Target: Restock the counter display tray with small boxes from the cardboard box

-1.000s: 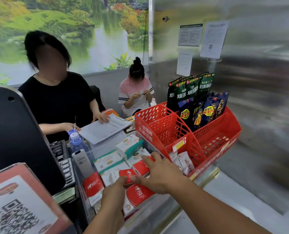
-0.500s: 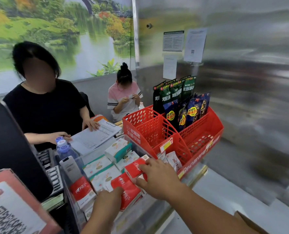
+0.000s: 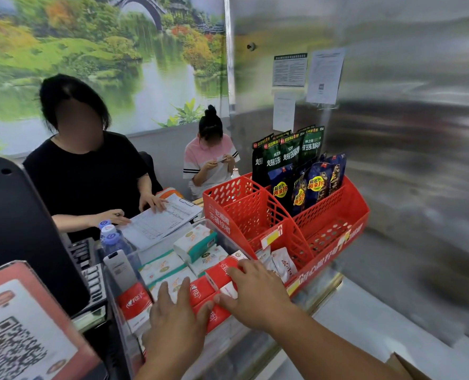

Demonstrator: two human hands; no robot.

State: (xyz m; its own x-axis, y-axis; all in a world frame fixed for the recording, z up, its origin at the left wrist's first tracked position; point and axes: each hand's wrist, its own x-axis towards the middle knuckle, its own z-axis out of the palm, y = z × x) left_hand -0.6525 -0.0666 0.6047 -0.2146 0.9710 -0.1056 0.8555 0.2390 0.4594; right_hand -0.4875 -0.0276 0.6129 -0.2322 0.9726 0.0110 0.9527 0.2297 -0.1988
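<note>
Head view: the right hand [image 3: 255, 292] pinches a small red-and-white box [image 3: 222, 274] by its edges over the clear display tray [image 3: 134, 256]. The left hand [image 3: 177, 314], fingers spread, lies flat on a neighbouring red box [image 3: 200, 290]. The boxes look light, stiff, glossy cardboard, probably crushable, and best gripped across the short sides.

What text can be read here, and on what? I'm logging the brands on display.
"再来1包": yellow sticker on a blue pouch.
"槟榔": green pouch.
"老湘潭": side of the red basket.
Wall notices, QR sign, red boxes: too blurred.
</note>
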